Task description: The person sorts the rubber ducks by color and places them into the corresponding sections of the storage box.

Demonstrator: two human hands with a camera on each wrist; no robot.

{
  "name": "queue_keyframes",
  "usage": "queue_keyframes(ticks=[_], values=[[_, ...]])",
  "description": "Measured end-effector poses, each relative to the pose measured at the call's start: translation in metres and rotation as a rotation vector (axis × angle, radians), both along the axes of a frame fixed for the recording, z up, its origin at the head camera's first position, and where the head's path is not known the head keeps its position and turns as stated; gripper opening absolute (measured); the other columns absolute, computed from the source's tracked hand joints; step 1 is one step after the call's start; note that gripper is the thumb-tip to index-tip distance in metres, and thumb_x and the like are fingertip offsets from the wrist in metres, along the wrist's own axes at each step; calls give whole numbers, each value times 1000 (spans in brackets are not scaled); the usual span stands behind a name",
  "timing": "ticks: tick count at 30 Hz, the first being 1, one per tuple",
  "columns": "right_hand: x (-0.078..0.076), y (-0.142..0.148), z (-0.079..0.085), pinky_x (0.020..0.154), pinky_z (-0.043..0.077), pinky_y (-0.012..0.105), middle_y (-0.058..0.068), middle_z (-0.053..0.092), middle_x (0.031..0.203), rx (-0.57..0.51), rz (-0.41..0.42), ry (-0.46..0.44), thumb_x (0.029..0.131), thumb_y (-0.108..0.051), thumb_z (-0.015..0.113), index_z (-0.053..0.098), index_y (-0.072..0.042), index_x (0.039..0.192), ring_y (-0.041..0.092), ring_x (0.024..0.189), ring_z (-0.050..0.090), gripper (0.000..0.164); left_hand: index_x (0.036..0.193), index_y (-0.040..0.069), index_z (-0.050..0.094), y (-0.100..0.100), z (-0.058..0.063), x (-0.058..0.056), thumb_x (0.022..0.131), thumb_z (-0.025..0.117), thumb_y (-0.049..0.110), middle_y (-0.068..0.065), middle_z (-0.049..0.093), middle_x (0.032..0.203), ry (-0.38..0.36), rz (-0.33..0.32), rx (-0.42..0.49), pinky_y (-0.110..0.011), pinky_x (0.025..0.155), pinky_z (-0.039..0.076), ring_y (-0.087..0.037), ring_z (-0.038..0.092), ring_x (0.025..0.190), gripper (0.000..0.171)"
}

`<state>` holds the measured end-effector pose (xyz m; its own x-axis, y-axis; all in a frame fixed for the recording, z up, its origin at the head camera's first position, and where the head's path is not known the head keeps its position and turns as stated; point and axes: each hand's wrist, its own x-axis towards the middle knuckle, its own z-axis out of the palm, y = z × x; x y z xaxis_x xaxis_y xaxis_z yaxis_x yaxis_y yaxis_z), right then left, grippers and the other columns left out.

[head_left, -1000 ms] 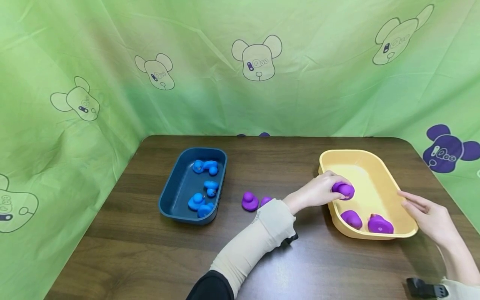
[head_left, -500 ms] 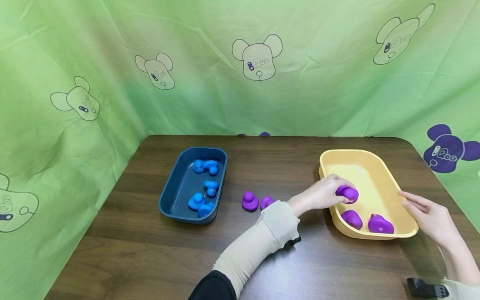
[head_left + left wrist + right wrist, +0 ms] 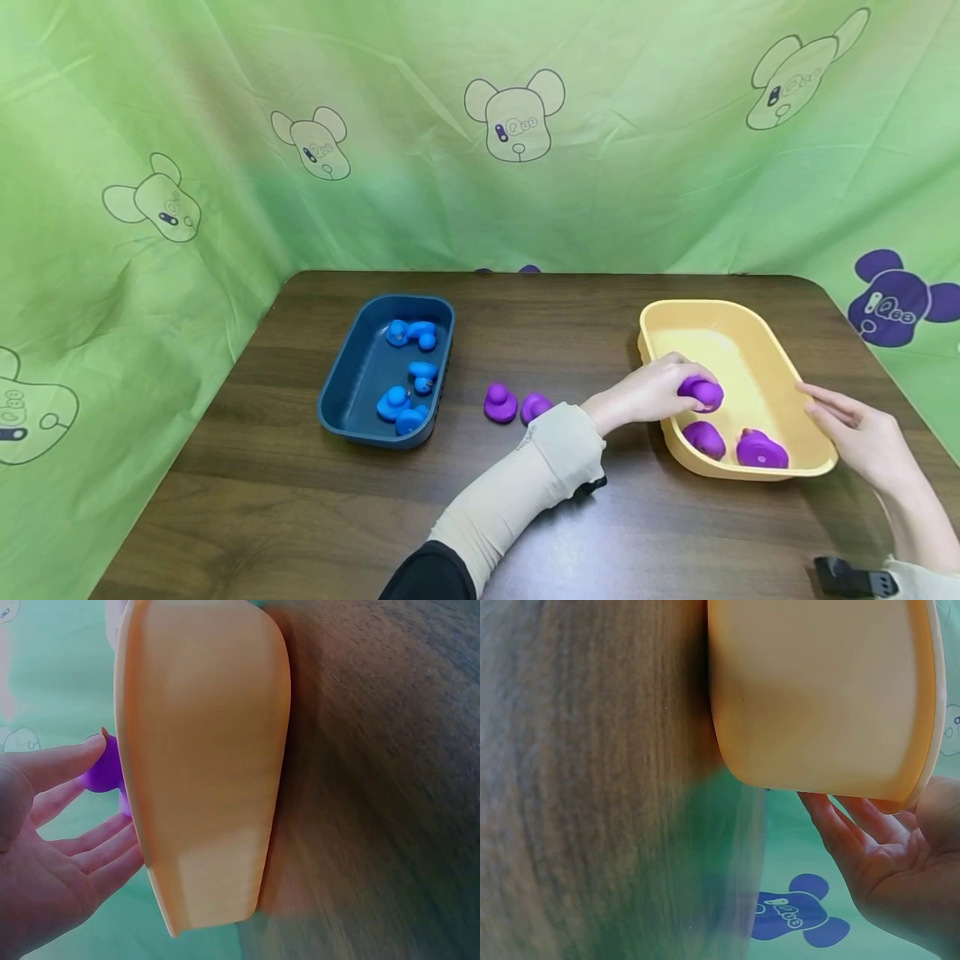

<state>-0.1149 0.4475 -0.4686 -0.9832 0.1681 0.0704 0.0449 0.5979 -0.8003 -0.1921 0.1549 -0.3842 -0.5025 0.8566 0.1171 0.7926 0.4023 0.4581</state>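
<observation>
My left hand (image 3: pixel 656 387) reaches over the left rim of a yellow basin (image 3: pixel 731 342) and pinches a purple rubber duck (image 3: pixel 703 394) above its inside. In the left wrist view, the thumb and fingers hold that duck (image 3: pixel 105 769) beside the rim, with the other fingers extended. Below it in the basin lie two more ducks, one purple duck (image 3: pixel 703 439) at the left and another purple duck (image 3: pixel 761 450) at the right. My right hand (image 3: pixel 858 429) holds the basin's right rim, thumb at the edge and fingers against the outer wall (image 3: pixel 825 697).
A dark blue basin (image 3: pixel 341 392) with several blue ducks (image 3: pixel 393 402) stands on the left of the wooden table (image 3: pixel 300 500). Between the basins sit two purple ducks, one upright duck (image 3: pixel 500 403) and one duck (image 3: pixel 535 407) partly behind the left sleeve. A green curtain hangs behind.
My left hand has moved slightly right and toward the front with the purple duck, further in over the yellow basin. The right hand stays on the rim.
</observation>
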Motion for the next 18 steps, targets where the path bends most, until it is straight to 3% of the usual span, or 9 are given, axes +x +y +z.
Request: queue_keyframes(ticks=[1, 8, 13, 18], values=[[-1, 3, -3, 60, 38, 4, -43, 48, 87, 3, 1, -4, 88, -30, 54, 49, -19, 128, -21, 78, 47, 42, 110, 17, 61, 0, 0, 0, 84, 61, 20, 10, 58, 100, 2, -2, -1, -4, 82, 26, 3, 43, 92, 26], [14, -32, 35, 59, 37, 3, -43, 48, 83, -59, 28, 16, 89, -19, 53, 54, -31, 121, -24, 74, 45, 34, 110, 17, 62, 4, -3, 0, 84, 61, 18, 10, 58, 98, -1, -16, -8, -3, 80, 26, 4, 43, 89, 26], [11, -27, 27, 59, 38, 3, -42, 49, 83, -51, 13, 16, 89, -20, 52, 54, -30, 122, -23, 74, 46, 34, 109, 16, 62, 7, -5, -2, 83, 61, 16, 11, 58, 95, -5, -30, -13, -3, 77, 27, 4, 42, 86, 25], [2, -6, 2, 59, 38, 4, -44, 48, 85, -15, -10, 6, 89, -28, 53, 50, -24, 126, -22, 76, 46, 38, 115, 21, 59, 7, -8, 1, 85, 60, 25, 10, 56, 105, -13, 45, -48, -4, 80, 26, 3, 41, 96, 30]])
